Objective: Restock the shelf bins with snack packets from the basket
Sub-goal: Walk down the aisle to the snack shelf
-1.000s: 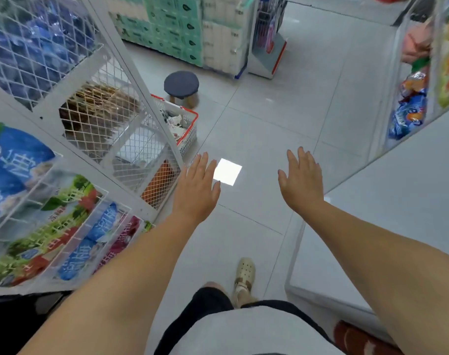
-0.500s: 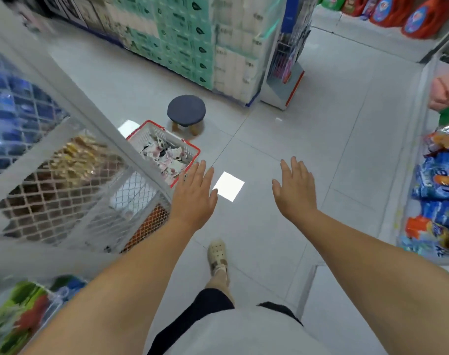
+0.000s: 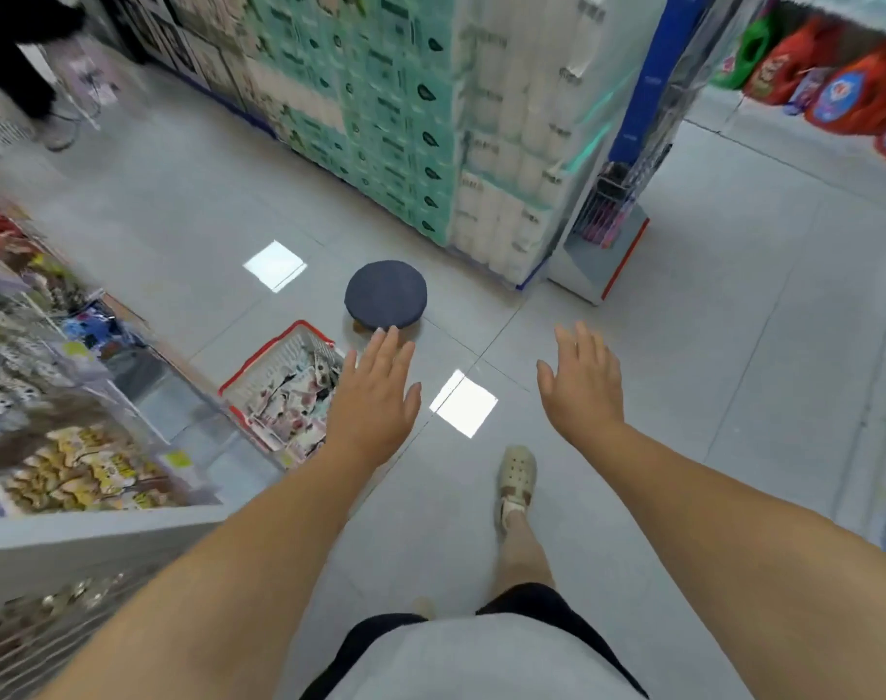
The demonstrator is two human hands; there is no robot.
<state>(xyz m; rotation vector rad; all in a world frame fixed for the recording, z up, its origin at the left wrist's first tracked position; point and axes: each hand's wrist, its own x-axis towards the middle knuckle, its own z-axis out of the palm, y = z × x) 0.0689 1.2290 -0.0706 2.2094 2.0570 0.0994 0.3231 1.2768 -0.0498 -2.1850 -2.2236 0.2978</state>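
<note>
Head view shows left hand [image 3: 375, 401] and right hand [image 3: 582, 384] open, empty; basket [image 3: 266, 384] holds packets [image 3: 299, 396], so restocking remains.

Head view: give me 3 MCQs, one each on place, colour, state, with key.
1. Where is the basket?
A) on the floor beside the shelf
B) on the stool
C) in the right hand

2. What colour is the basket's rim?
A) blue
B) red
C) green

3. What state are the hands in?
A) both gripping packets
B) left gripping the basket
C) both open, empty

Key: A, it sits on floor tiles by the shelf; B, red edging shows; C, left hand and right hand have spread fingers, nothing held.
</note>
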